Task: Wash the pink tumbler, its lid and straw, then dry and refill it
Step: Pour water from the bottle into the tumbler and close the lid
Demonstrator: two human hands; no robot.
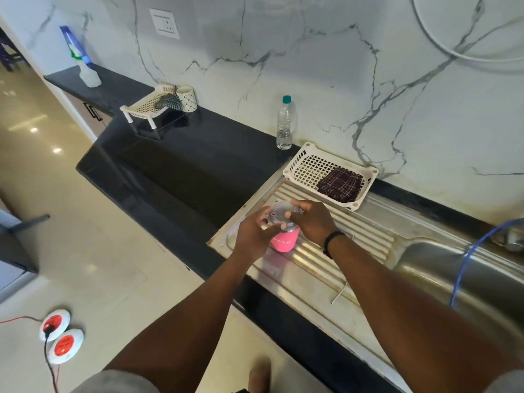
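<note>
Standing upright on the ribbed steel drainboard [354,231], the pink tumbler [284,241] shows pale lettering; both hands grip its clear lid [280,213], left hand [253,236] and right hand [313,222]. A metal straw [340,293] lies nearby.

A home kitchen: a steel sink [459,268] with ribbed drainboard [340,231] at right, dark stone counter [181,154] mid-frame, marble-look wall [312,52] above, dish rack [312,168] beside it.

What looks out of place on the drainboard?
The straw lies loose on the drainboard, apart from the tumbler, which both hands hold by its lid. A blue hose dangles into the sink.
</note>
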